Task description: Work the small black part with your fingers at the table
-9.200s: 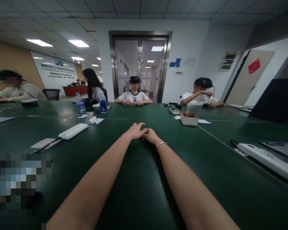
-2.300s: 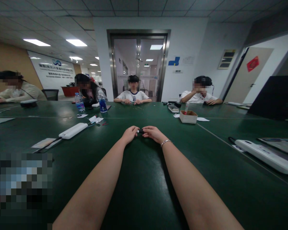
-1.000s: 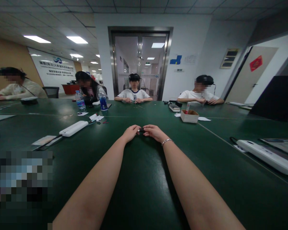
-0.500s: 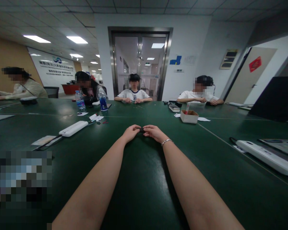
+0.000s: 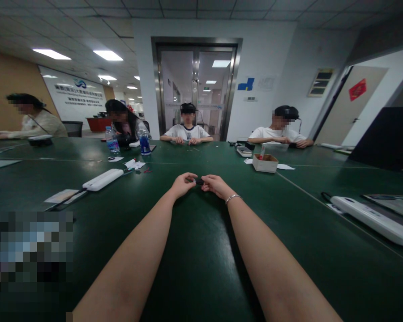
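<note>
My left hand (image 5: 184,185) and my right hand (image 5: 215,186) meet low over the green table, straight ahead at arm's length. Between their fingertips is a small, dark, oblong object (image 5: 199,182), too small to name. The fingers of my right hand pinch its dark right part. At its left end shows a small pale, shiny bit, where the curled thumb and fingers of my left hand close on it. A silver bracelet (image 5: 233,198) circles my right wrist.
White power strips lie on the green table (image 5: 195,250) to the left (image 5: 103,180) and right (image 5: 372,219). Beyond my hands stand a small open box (image 5: 265,163) and two bottles, one a blue-labelled bottle (image 5: 144,142). Several people sit along the far side.
A pale bit now shows at the left end of the dark object, and more of its dark body is visible. My left fingers have lifted slightly; my right hand has barely shifted.
</note>
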Motion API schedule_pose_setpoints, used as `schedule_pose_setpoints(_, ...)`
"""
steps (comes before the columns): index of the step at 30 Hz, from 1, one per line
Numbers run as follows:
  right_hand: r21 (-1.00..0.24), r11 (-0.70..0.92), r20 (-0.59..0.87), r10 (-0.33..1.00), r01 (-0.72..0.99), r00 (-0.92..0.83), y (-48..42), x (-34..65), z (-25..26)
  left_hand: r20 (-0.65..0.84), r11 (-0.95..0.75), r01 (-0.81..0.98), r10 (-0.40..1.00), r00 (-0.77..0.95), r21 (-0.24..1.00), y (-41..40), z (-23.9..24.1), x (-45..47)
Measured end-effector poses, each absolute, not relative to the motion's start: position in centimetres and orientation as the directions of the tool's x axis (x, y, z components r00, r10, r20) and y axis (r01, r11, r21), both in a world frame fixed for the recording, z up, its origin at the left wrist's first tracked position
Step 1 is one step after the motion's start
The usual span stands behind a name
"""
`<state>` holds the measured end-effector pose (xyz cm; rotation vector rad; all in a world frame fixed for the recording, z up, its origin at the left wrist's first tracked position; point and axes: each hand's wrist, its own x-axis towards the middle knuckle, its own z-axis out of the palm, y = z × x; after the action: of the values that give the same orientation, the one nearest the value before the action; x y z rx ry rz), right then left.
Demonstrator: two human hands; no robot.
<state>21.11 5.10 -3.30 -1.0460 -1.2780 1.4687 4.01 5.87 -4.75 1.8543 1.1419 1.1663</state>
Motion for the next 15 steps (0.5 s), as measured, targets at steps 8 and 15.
schedule_pose_setpoints(8,-0.989,-0.059,-0.023,0.967,-0.137,-0.252,5.3,21.43,-3.45,0.344,-0.402,0.328,0.912,0.222,0.855,6.16,-4.93,4.09)
schedule_pose_setpoints(15,-0.991,-0.05,-0.013,0.958,-0.124,-0.285,4.85,21.41,-3.03,0.364,-0.414,0.312,0.908,0.207,0.855,6.64,-5.3,4.04)
